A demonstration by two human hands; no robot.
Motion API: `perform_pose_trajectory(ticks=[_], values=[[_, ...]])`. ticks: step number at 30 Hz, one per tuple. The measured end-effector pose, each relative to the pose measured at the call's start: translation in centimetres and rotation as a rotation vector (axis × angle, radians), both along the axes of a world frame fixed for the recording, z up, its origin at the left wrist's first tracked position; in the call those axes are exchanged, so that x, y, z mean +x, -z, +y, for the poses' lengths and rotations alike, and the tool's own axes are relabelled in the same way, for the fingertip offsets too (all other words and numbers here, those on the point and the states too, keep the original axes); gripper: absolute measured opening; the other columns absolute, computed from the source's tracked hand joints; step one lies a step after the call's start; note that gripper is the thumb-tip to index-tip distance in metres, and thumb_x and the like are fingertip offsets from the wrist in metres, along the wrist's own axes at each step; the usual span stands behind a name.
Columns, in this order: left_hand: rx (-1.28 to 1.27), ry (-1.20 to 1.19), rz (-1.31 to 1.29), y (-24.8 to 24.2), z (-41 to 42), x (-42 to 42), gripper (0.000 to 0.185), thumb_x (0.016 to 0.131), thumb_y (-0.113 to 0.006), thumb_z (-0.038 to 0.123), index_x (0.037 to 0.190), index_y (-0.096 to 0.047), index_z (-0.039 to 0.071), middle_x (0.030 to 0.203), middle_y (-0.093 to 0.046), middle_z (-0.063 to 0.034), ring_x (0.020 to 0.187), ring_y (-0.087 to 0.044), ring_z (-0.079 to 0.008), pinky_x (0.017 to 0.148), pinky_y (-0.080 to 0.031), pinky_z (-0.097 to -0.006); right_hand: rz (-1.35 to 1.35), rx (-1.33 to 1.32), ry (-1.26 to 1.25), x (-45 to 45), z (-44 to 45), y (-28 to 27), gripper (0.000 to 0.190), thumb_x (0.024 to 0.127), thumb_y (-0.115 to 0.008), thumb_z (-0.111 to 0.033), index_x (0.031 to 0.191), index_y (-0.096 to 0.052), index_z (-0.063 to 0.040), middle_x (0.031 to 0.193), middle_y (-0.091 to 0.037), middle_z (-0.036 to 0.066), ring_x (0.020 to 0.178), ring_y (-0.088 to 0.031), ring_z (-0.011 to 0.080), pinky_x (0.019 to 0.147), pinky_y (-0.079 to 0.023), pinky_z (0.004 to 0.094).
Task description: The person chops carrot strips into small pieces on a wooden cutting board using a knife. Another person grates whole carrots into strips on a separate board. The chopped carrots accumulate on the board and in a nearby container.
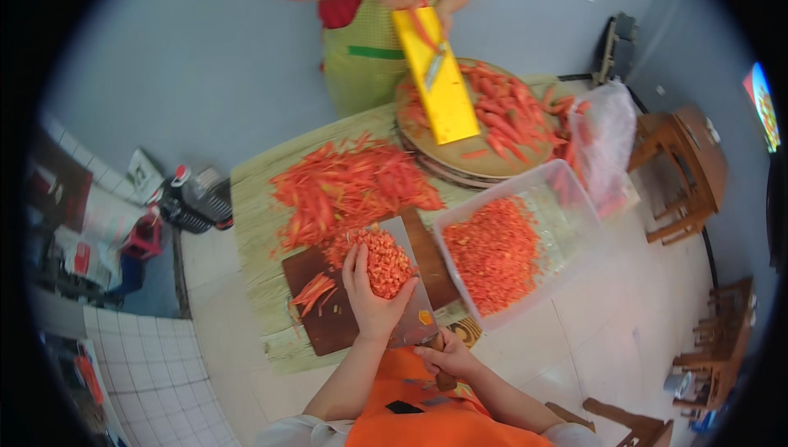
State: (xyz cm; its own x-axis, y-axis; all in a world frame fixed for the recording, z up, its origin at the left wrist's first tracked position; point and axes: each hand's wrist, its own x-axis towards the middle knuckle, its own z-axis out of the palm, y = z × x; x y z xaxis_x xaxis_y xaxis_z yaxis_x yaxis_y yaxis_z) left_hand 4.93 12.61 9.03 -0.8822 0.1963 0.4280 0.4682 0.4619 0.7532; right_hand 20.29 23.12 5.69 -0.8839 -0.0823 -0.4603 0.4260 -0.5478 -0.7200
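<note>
My right hand (452, 358) grips the wooden handle of a cleaver (420, 299), whose wide blade lies flat over a brown wooden cutting board (320, 327). A heap of diced carrot (388, 265) rests on the blade. Cupped around the near left side of this heap is my left hand (372, 308), thumb and fingers spread against it. A few carrot strips (314, 292) lie on the board to the left. To the right stands a clear plastic bin (582, 247), partly filled with finely chopped carrot (492, 256).
Shredded carrot (351, 188) is piled beyond the board on the table (252, 219). Across the table, a person (369, 34) holds a yellow mandoline slicer (440, 90) over a round board (443, 154) bearing carrot pieces (505, 108). A plastic bag (606, 139) and wooden stool (683, 170) are at right.
</note>
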Motion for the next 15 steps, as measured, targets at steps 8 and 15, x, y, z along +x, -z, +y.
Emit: perform_pose_trajectory(ticks=[8, 15], values=[[0.347, 0.372, -0.086, -4.5, 12.0, 1.5, 0.097, 0.063, -0.088, 0.028, 0.140, -0.036, 0.000, 0.141, -0.036, -0.0200, 0.130, -0.038, -0.0372, 0.108, -0.033, -0.0464, -0.083, 0.695, 0.341, 5.0, 5.7, -9.4, 0.045, 0.086, -0.070, -0.014, 0.124, -0.048, -0.005, 0.073, -0.062, 0.004, 0.062, -0.062, 0.0188, 0.057, -0.050, 0.0345], [0.269, 0.259, -0.217, 1.1, 10.0, -0.2, 0.055, 0.098, -0.050, 0.026, 0.141, -0.034, -0.004, 0.142, -0.038, -0.0246, 0.133, -0.035, -0.0378, 0.111, -0.027, -0.0447, -0.212, 1.429, 0.300, 4.5, 7.9, -13.0, 0.041, 0.084, -0.064, -0.008, 0.122, -0.051, -0.007, 0.075, -0.061, 0.018, 0.067, -0.064, 0.0357, 0.061, -0.051, 0.0412]])
